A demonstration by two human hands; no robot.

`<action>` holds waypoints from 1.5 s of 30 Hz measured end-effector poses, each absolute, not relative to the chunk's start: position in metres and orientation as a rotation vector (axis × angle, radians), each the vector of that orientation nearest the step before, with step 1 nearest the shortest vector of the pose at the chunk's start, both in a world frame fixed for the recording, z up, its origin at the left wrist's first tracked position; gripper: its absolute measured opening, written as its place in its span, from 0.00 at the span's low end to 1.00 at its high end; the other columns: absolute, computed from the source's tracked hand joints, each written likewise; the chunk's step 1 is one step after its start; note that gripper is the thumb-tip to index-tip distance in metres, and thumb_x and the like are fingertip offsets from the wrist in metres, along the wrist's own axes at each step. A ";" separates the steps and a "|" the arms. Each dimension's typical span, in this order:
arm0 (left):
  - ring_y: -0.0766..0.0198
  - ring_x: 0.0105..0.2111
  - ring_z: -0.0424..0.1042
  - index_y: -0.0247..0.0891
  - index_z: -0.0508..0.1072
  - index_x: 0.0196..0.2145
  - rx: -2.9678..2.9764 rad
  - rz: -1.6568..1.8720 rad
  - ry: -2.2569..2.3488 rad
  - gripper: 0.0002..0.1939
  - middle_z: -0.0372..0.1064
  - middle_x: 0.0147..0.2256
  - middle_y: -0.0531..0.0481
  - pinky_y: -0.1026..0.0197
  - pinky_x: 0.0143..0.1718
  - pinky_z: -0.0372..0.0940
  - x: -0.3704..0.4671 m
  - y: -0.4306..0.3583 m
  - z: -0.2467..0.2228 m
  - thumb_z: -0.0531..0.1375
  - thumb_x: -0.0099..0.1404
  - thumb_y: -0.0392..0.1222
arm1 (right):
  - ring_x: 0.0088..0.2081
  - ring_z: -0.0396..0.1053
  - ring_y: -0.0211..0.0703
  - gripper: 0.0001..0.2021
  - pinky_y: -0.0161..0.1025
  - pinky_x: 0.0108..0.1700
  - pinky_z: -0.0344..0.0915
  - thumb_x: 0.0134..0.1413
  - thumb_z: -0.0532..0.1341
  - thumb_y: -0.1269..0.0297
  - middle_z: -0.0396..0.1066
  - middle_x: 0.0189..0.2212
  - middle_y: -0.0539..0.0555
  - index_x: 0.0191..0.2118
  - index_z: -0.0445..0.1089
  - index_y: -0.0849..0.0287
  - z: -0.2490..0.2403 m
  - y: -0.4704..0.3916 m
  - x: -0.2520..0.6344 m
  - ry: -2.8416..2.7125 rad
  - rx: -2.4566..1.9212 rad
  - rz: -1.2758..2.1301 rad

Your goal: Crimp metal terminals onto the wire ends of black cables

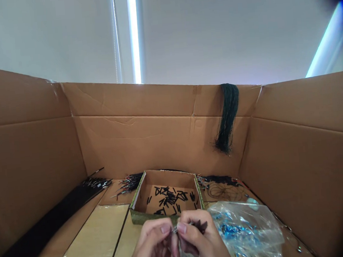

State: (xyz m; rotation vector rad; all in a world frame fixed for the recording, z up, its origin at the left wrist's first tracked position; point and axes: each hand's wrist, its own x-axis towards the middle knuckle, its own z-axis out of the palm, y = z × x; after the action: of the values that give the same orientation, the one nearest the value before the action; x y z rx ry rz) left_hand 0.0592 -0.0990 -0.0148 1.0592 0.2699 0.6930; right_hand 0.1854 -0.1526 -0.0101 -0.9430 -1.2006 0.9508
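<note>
Low in the middle of the head view, my left hand (pixel 154 242) and my right hand (pixel 199 238) meet fingertip to fingertip, in front of a green-edged box. Between the two thumbs is a small shiny piece (pixel 174 229), pinched from both sides and too small to name. Some dark pointed pieces (pixel 202 226) stick out from the fingers of my right hand. The fingers of my left hand are closed at the same shiny piece. The open box (pixel 141 217) holds several short black pieces (pixel 169 197).
A clear plastic bag (pixel 247 234) with blue bits lies at the right. A long black bundle (pixel 47 219) stretches along the left. Dark green threads (pixel 230 115) hang over the back cardboard wall (pixel 148 142). More black bundles (pixel 131 183) and thin loops (pixel 225 191) flank the box.
</note>
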 end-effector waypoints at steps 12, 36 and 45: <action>0.75 0.13 0.54 0.35 0.61 0.19 1.199 0.648 0.236 0.30 0.56 0.12 0.55 0.72 0.17 0.51 0.059 -0.095 -0.017 0.59 0.65 0.63 | 0.18 0.46 0.30 0.26 0.30 0.19 0.42 0.55 0.62 0.42 0.49 0.15 0.45 0.22 0.58 0.59 -0.007 -0.154 0.185 -1.190 -0.933 0.957; 0.69 0.29 0.66 0.40 0.72 0.37 1.597 1.183 0.200 0.25 0.63 0.33 0.50 0.69 0.31 0.66 0.051 -0.084 -0.019 0.54 0.67 0.66 | 0.15 0.47 0.27 0.28 0.29 0.18 0.42 0.53 0.63 0.41 0.56 0.15 0.48 0.19 0.59 0.61 0.002 -0.162 0.192 -1.074 -0.903 0.979; 0.64 0.37 0.72 0.39 0.73 0.38 1.783 0.863 0.294 0.12 0.70 0.35 0.49 0.67 0.41 0.66 0.055 -0.077 -0.020 0.58 0.71 0.49 | 0.16 0.47 0.29 0.28 0.32 0.20 0.43 0.58 0.58 0.39 0.53 0.15 0.46 0.23 0.63 0.62 0.010 -0.162 0.206 -1.205 -0.998 0.907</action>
State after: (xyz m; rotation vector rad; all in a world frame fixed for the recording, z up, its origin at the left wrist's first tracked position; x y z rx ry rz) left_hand 0.0548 -0.0770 -0.0203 1.7829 0.2938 0.8626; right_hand 0.2056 -0.1620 0.0096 -0.9985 -1.2046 0.9073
